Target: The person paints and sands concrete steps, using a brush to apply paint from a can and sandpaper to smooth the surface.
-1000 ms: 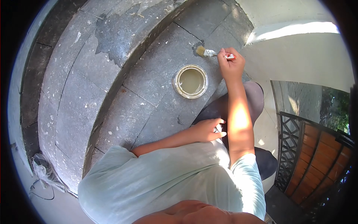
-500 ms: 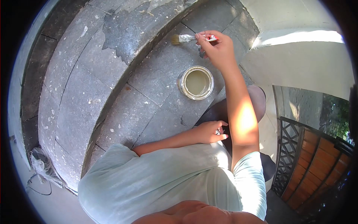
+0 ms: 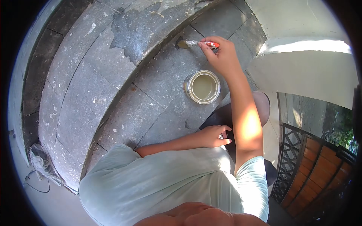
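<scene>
While your right hand is holding a paintbrush, its thumb and fingers are pinching the red and white handle. The brush is stretching sideways, and its bristles are pointing to nine o'clock. They are reaching a small dark patch on the gray tiles, but how hard they are pressing is not showing.

A round can is standing upright on the tiles and holding a pale, cloudy liquid. Seen from the can, your brush is sitting between eleven and twelve o'clock, and your right hand is working at one o'clock. Bright sun is shining on your right forearm.

Your left hand is resting near your lap, between five and six o'clock from the can. Its fingers are curling, with a gap between them and the thumb. Something small and pale is peeking out there, so you cannot tell if they are gripping it.

Toward ten o'clock, a big dark stain is spreading over the raised step. A clear plastic bag is lying at eight o'clock, and a brown gate is standing around four o'clock.
</scene>
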{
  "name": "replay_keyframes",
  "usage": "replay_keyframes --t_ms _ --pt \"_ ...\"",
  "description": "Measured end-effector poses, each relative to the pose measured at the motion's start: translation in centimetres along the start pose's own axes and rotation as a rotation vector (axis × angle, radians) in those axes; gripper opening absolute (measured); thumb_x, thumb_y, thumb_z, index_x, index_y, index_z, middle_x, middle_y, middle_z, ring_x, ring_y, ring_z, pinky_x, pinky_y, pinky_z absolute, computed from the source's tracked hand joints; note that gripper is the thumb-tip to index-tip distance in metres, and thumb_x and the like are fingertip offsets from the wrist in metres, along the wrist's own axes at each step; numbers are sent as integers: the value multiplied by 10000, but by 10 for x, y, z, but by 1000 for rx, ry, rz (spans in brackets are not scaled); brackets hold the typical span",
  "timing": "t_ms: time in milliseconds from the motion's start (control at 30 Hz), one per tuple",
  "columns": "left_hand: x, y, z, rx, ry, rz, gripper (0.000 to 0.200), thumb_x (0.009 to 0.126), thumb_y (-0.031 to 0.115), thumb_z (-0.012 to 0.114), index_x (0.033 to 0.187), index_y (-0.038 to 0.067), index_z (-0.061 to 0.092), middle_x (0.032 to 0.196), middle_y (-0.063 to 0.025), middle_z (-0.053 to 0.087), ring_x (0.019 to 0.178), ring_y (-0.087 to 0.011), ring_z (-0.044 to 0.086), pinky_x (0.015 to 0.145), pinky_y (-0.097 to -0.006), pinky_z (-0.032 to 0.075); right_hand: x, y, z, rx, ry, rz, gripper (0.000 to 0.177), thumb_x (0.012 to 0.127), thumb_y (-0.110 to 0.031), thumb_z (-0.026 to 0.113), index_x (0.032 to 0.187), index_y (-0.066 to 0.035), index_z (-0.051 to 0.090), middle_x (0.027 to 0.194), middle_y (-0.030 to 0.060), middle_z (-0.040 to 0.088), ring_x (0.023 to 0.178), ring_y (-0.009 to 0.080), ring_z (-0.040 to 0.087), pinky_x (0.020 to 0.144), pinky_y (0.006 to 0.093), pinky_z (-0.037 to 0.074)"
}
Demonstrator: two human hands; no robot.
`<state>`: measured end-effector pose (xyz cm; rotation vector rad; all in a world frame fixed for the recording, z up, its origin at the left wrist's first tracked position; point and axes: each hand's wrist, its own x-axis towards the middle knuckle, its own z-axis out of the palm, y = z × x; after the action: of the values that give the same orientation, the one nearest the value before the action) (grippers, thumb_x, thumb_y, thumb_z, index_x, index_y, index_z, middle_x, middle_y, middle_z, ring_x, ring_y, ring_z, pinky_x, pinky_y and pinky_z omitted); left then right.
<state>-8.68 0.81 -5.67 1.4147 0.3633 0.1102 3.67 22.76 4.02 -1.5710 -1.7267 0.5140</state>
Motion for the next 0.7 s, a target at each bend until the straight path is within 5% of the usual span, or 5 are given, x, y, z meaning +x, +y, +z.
replay_keyframes --t_ms 233,333,433,633,700 --pt "1 2 1 -8 -4 7 517 943 341 751 1342 44 611 1042 -121 711 857 -242 679 787 -382 548 -7 -9 -5 61 -88 172 246 931 -227 771 1045 -10 784 959 171 764 789 268 729 721 360 572" --pt "0 7 -1 -4 -18 -6 499 939 350 753 1323 59 623 1038 -116 710 852 -243 682 785 -387 553 -3 1 7 -20 161 -24 260 934 -249 773 1039 -12 785 927 166 767 742 237 713 699 350 558" --pt "1 4 0 10 1 9 489 940 355 750 1318 71 625 1045 -115 711 852 -242 683 782 -390 555 -5 -7 1 98 -81 213 280 934 -270 780 1030 -8 783 879 155 766 706 215 691 681 341 544" --pt "1 1 1 2 -11 16 534 942 367 743 1365 68 611 1059 -120 713 858 -242 683 786 -398 553 -2 3 9 39 134 154 284 936 -272 780 1024 -2 784 801 140 750 672 186 664 653 332 529" --pt "1 1 1 8 -11 -9 574 942 372 742 1399 59 593 1069 -123 716 866 -243 681 795 -396 553 -3 2 5 89 23 255 280 943 -267 775 1024 0 784 789 124 746 672 166 659 645 325 522"
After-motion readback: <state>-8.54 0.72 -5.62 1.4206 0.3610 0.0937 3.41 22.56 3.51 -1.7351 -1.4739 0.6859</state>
